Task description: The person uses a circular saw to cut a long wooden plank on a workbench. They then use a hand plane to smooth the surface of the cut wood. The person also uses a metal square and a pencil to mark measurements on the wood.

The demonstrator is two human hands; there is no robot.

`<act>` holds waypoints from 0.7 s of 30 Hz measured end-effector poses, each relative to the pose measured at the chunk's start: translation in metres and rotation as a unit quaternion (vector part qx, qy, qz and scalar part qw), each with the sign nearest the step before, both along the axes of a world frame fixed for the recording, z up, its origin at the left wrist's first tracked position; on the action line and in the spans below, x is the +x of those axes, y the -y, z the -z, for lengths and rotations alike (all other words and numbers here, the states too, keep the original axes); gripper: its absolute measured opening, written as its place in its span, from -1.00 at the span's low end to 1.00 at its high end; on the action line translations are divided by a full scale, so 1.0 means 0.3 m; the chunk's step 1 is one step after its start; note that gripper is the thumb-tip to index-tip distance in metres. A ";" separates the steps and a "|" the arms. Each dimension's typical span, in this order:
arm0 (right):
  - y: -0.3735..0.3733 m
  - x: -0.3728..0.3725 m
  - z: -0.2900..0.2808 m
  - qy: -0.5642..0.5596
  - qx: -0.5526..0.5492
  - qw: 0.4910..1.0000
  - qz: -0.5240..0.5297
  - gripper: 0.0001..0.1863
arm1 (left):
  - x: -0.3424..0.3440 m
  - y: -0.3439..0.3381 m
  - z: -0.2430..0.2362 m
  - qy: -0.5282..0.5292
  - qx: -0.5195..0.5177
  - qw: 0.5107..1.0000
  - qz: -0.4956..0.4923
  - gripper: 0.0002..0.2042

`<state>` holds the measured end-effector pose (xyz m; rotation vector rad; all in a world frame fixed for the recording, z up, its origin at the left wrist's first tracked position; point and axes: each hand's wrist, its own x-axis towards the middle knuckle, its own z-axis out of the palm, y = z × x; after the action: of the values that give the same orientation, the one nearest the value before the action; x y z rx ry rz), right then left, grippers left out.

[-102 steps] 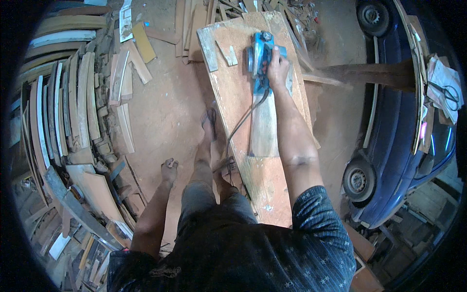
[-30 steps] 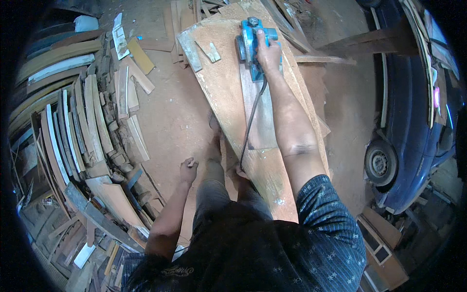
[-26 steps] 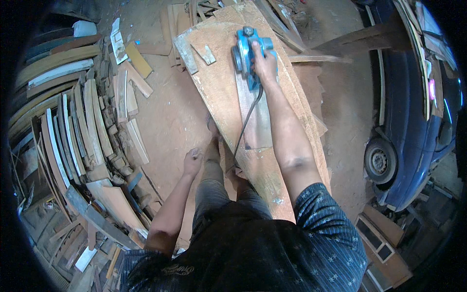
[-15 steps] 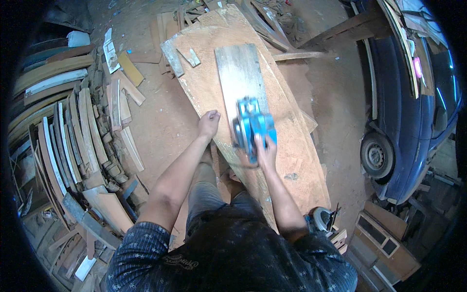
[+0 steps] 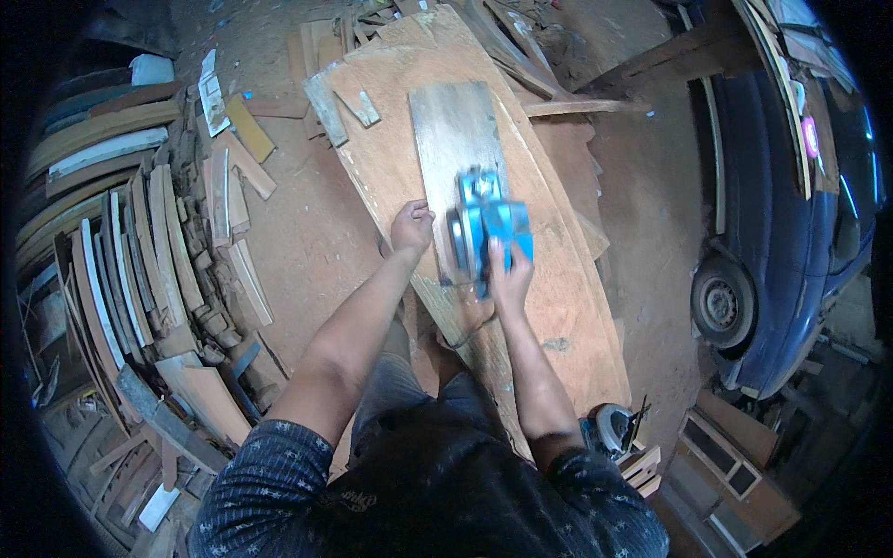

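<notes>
In my right hand (image 5: 511, 275) is the rear handle of a blue electric planer (image 5: 493, 219), the fingers wrapped round it. The planer rests on the near half of a long grey-brown board (image 5: 454, 121), and its outline is slightly blurred. My left hand (image 5: 412, 226) is curled into a loose fist beside the board's left edge, with nothing visible in it; I cannot tell whether the knuckles touch the board. Beneath the board lies a broad, dust-covered wooden work surface (image 5: 372, 79). A dark cord (image 5: 479, 332) trails from the planer's near end.
Small offcuts (image 5: 358, 107) lie at the work surface's far left. Stacked wooden planks (image 5: 139, 251) line the left side. At right stands a blue car (image 5: 772, 279). A power tool with a rounded guard (image 5: 615, 426) sits by the near right corner.
My left hand has moved slightly right and away from me, up to the board's edge. The planer has shifted slightly right, still in my right hand.
</notes>
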<state>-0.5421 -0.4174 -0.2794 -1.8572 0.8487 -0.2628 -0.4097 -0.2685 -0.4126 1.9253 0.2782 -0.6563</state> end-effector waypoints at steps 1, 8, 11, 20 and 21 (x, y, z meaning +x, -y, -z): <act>0.026 0.099 0.012 0.010 0.001 1.000 0.006 -0.65 | 0.001 -0.001 0.007 -0.004 -0.004 1.000 -0.003 -0.70; 0.201 0.685 0.113 0.022 -0.031 0.999 0.012 -0.39 | -0.002 0.013 -0.005 0.011 0.057 0.998 0.020 -0.71; 0.254 0.894 0.133 0.031 -0.085 0.996 0.024 -0.24 | 0.009 0.026 -0.032 -0.019 0.052 0.998 0.016 -0.74; 0.271 0.918 0.142 -0.008 0.020 0.999 0.036 -0.27 | 0.013 0.016 0.014 -0.050 0.028 0.998 0.009 -0.74; 0.260 0.872 0.138 -0.002 -0.005 1.000 0.027 -0.31 | 0.009 0.007 0.032 -0.045 0.022 0.999 0.005 -0.74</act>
<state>-0.2805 -0.4953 -0.3208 -1.8469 0.9015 -0.2975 -0.4069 -0.2708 -0.4222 1.9423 0.3427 -0.7502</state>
